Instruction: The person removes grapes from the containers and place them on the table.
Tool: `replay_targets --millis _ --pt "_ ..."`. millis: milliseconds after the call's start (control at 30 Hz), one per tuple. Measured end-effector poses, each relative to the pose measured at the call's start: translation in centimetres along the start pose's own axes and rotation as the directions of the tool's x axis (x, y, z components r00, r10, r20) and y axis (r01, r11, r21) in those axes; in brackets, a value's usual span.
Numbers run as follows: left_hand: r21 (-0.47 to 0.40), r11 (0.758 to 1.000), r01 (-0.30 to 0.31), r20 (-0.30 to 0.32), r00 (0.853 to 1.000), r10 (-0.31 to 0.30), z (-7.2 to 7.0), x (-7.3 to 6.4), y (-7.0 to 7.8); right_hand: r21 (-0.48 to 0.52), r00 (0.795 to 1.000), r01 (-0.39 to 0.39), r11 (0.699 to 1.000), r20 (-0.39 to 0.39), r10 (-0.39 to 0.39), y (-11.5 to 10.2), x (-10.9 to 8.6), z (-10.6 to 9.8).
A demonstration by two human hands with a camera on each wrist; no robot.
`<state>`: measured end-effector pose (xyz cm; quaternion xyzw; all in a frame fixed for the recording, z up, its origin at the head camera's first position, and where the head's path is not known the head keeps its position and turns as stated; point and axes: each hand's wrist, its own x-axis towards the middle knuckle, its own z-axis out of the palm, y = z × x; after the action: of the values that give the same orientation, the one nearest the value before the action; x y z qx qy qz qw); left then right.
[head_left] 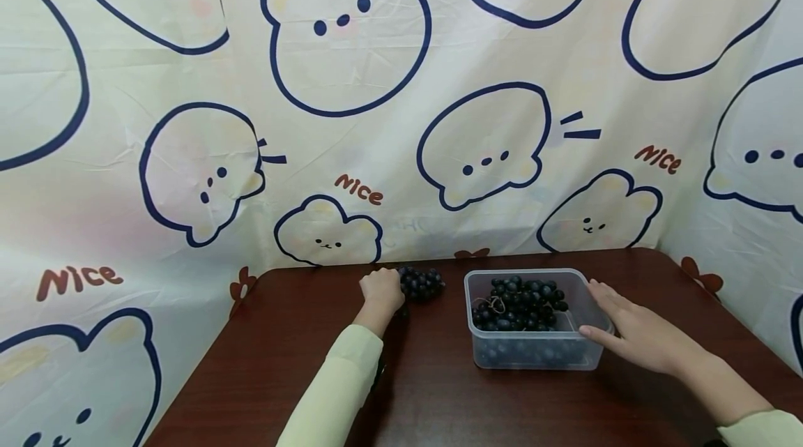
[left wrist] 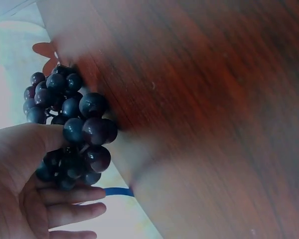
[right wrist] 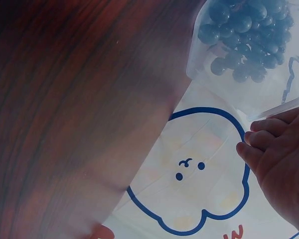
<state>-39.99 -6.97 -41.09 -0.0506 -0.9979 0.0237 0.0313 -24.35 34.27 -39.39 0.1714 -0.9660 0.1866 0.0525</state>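
Observation:
My left hand (head_left: 381, 291) holds a bunch of dark grapes (head_left: 422, 283) at the back of the table. Up close in the left wrist view, the thumb lies against the round, dark grapes (left wrist: 92, 132) and the fingers spread just below them. To the right stands a clear plastic container (head_left: 533, 349), upright and without a lid, with more dark grapes (head_left: 523, 300) inside. My right hand (head_left: 646, 328) is at the container's right wall, thumb by the near corner and fingers stretched along the side. Through the cloudy wall in the right wrist view, grapes (right wrist: 249, 35) show.
Both hands work over a dark brown wooden table (head_left: 433, 398). Behind it and at the sides hangs a pale cloth (head_left: 401, 154) printed with blue-outlined cartoon animals. The table's back edge runs close behind the loose bunch.

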Motion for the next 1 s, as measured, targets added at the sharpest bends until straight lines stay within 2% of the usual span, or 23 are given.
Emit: replay_targets --millis 467,767,1000 --pt "0.000 1.000 0.003 0.020 1.000 -0.003 -0.1 -0.4 -0.4 0.002 1.000 0.000 1.000 -0.005 0.000 0.0 0.0 0.1" --pt "-0.134 0.989 0.059 0.046 0.998 -0.054 0.0 -0.5 -1.1 0.006 1.000 -0.001 1.000 -0.001 0.001 0.0 0.0 0.0" --pt "-0.157 0.985 0.067 0.044 0.997 -0.061 -0.2 -0.7 -1.2 0.004 1.000 -0.004 1.000 0.007 0.004 0.2 0.1 0.0"
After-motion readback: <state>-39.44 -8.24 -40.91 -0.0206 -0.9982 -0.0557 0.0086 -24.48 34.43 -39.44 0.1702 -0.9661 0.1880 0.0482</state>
